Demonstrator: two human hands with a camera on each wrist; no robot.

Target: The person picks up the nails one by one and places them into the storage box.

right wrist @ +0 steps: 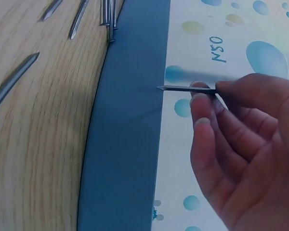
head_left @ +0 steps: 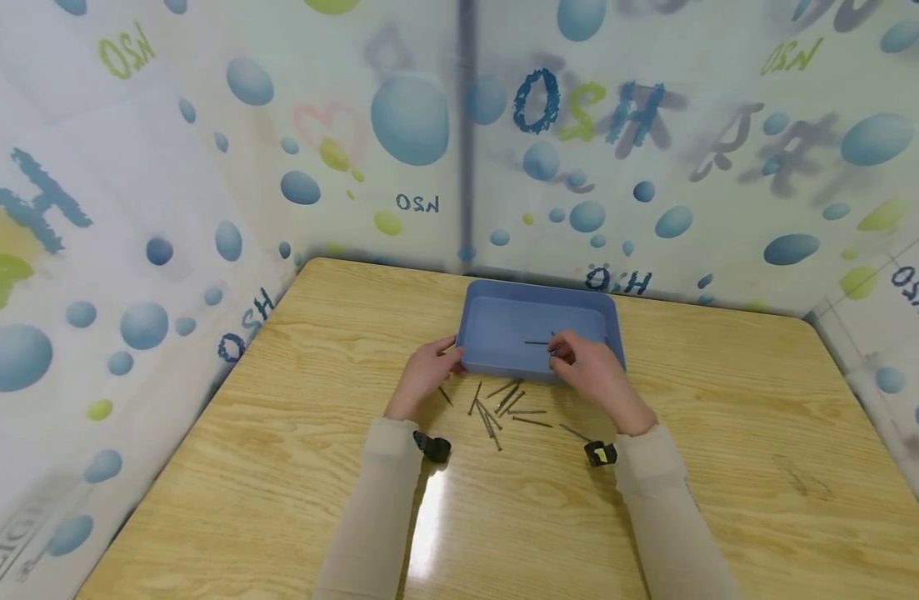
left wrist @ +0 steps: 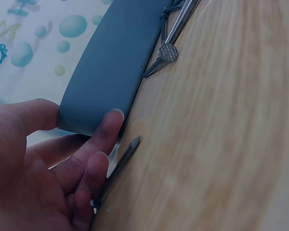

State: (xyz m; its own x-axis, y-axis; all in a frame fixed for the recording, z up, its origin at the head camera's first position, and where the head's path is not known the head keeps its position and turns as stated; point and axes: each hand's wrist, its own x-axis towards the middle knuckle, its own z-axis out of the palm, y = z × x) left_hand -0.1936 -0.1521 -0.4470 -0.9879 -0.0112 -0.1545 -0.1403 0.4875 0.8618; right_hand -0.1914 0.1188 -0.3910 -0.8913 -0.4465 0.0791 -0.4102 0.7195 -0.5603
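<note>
Pinching one nail [right wrist: 188, 89] above the tray [head_left: 504, 325] with our right hand [head_left: 590, 367], we gripped the tray's near left corner with our left hand [head_left: 427, 367]; other nails [head_left: 531, 422] lay before the tray.

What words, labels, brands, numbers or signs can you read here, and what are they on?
"OSH", possibly mirrored: back wall covering, left wall covering.
"OSN", likewise: back wall covering, right wall covering.
"H", large, and "LIG", ending unclear: left wall covering.
Grey letters, back wall covering: too blurred.
Yellow label on right wrist camera: too small.
Nails, blue tray: none readable.
</note>
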